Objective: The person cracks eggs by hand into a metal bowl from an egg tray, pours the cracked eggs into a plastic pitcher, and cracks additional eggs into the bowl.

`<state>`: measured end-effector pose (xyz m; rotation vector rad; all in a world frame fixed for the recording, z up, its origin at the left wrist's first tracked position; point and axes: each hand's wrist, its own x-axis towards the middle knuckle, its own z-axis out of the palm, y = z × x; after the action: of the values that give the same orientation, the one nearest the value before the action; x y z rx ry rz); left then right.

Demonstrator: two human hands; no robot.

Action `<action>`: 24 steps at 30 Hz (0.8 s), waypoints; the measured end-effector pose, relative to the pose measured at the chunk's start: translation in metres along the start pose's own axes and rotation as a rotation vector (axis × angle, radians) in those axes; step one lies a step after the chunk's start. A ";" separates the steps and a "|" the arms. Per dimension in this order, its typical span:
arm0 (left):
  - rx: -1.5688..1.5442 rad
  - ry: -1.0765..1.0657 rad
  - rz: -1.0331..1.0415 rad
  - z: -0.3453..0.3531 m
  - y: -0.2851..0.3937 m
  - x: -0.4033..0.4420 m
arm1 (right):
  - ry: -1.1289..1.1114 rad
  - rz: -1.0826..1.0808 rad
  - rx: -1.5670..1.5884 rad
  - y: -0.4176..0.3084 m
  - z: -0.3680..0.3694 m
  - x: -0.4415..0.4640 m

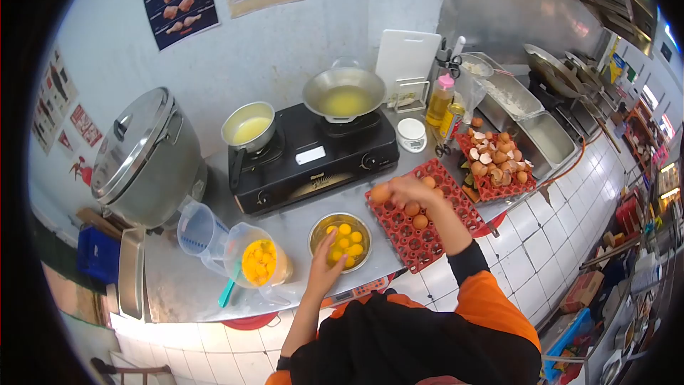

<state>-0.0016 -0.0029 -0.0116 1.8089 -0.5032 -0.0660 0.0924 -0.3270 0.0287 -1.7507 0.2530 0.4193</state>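
My left hand [326, 265] is open, fingers stretched, at the near left rim of a metal bowl [311, 237]. Several whole egg yolks [345, 242] lie in clear egg white inside it. My right hand [417, 192] is over the red egg tray [399, 239], its fingers closed on a brown egg [380, 193] at the tray's left side. A few more brown eggs [420, 222] sit in the tray's cups, partly hidden by my hand and forearm. Left of the bowl stands a clear plastic jug [235, 242] with many yolks in it.
Behind is a black gas stove [313, 164] with a saucepan [248, 125] and a wok [345, 93]. A second tray piled with broken eggshells [499, 160] stands right. Also here: a white scale [412, 134], an empty measuring jug [201, 232], a large pot [153, 171].
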 end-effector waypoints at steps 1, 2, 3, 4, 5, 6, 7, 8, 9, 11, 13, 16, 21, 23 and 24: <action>0.015 -0.016 0.024 0.007 0.004 0.006 | -0.146 0.079 0.021 0.003 0.028 -0.010; 0.068 0.004 0.084 0.013 0.011 0.013 | -0.306 0.007 0.014 0.006 0.052 -0.022; 0.124 0.023 0.142 0.018 0.016 0.019 | -0.467 -0.066 0.011 0.009 0.071 -0.030; 0.125 0.030 0.141 0.021 0.017 0.023 | -0.602 -0.028 0.094 0.011 0.083 -0.033; 0.126 0.037 0.141 0.023 0.015 0.027 | -0.566 -0.003 0.128 0.015 0.092 -0.033; 0.130 0.040 0.144 0.023 0.013 0.025 | -0.527 0.020 0.162 0.018 0.099 -0.032; 0.131 0.045 0.129 0.020 0.011 0.022 | -0.484 0.039 0.195 0.020 0.104 -0.031; 0.131 0.050 0.122 0.018 0.010 0.022 | -0.376 -0.090 0.160 0.020 0.109 -0.031; 0.128 0.056 0.115 0.017 0.009 0.021 | -0.265 -0.216 0.124 0.021 0.114 -0.034; -0.008 0.097 0.023 0.018 0.005 0.019 | -0.035 -0.459 0.058 0.025 0.124 -0.040; -0.212 0.147 -0.046 0.022 -0.006 0.024 | 0.287 -0.696 -0.114 0.012 0.132 -0.053; -0.327 0.090 -0.072 0.026 -0.019 0.027 | 0.493 -1.145 -0.300 0.016 0.153 -0.059; -0.398 0.056 -0.148 0.025 -0.027 0.030 | 0.341 -1.082 -0.212 0.017 0.166 -0.052; -0.425 0.067 -0.110 0.020 -0.017 0.021 | 0.391 -1.016 -0.061 0.018 0.169 -0.056; -0.423 0.080 -0.077 0.017 -0.012 0.023 | 0.407 -0.965 -0.023 0.017 0.164 -0.053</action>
<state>0.0180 -0.0243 -0.0232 1.4096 -0.3328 -0.1412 0.0138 -0.1744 0.0061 -1.7501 -0.3206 -0.6346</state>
